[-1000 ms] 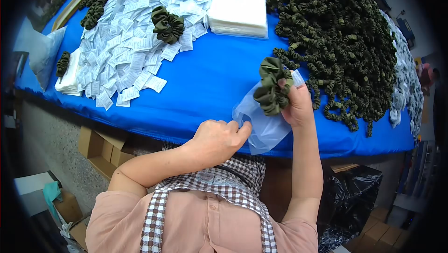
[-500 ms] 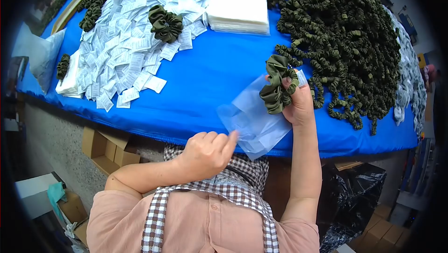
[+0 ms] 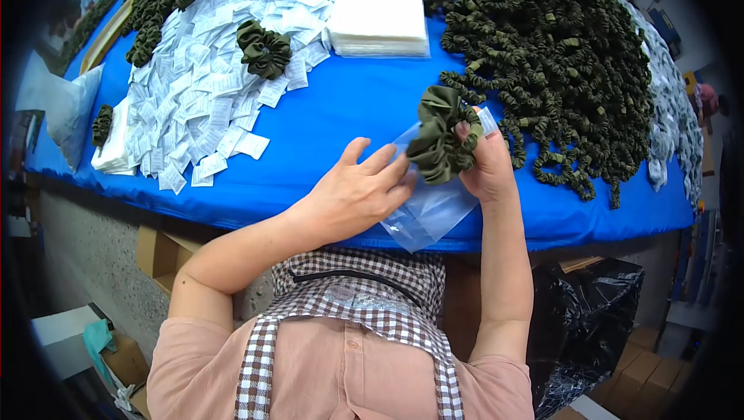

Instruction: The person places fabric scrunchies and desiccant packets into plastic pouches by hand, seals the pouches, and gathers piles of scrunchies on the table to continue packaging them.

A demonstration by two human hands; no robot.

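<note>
My right hand (image 3: 490,163) is closed around a dark green satin scrunchie (image 3: 440,141), thumb in front, above the table's near edge. A smaller gathered green loop shows by the thumb. Part of a small white sachet (image 3: 487,121) pokes out behind those fingers. Below and behind the scrunchie hangs a clear plastic bag (image 3: 430,211); how it is held is hidden. My left hand (image 3: 358,194) has its fingers apart and stretched toward the bag's left side. Whether its fingertips touch the bag I cannot tell.
On the blue table cover (image 3: 325,125) lie a heap of white sachets (image 3: 194,94) with a scrunchie (image 3: 263,49) on top, a stack of clear bags (image 3: 378,17), and a large pile of green scrunchies (image 3: 558,71). Below are a cardboard box (image 3: 159,257) and a black plastic-wrapped bundle (image 3: 593,319).
My left hand has opened from curled fingers and moved up toward the scrunchie and bag. My right hand has shifted slightly left and up with the scrunchie; the view has shifted a little too.
</note>
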